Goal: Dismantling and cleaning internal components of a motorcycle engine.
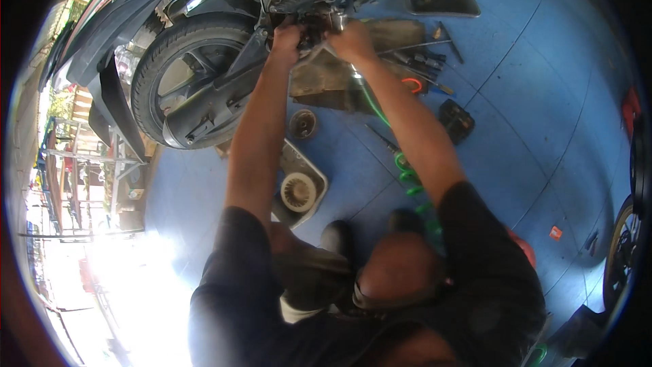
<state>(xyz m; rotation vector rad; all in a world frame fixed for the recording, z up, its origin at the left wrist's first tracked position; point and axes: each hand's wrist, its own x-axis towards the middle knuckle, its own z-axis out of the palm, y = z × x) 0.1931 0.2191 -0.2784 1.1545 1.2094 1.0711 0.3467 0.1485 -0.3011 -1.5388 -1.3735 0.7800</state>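
Observation:
Both my arms stretch forward to the exposed engine (309, 10) of a motorcycle, on the side nearest me. My left hand (286, 39) is closed at the left of the engine parts, and whatever its fingers hold is hidden. My right hand (351, 42) wraps round a silver air tool (338, 20) at the engine's right side. From below that hand a green coiled air hose (371, 100) runs down past my right forearm. The motorcycle's rear wheel (197, 71) stands left of my hands.
Under the engine lies a worn brown board (319, 81). Several hand tools (421, 61) lie to its right. Nearer me are a round metal part (303, 124) and a metal tray (314, 163) holding a white fan wheel (298, 191). Another tray (451, 0) sits far right.

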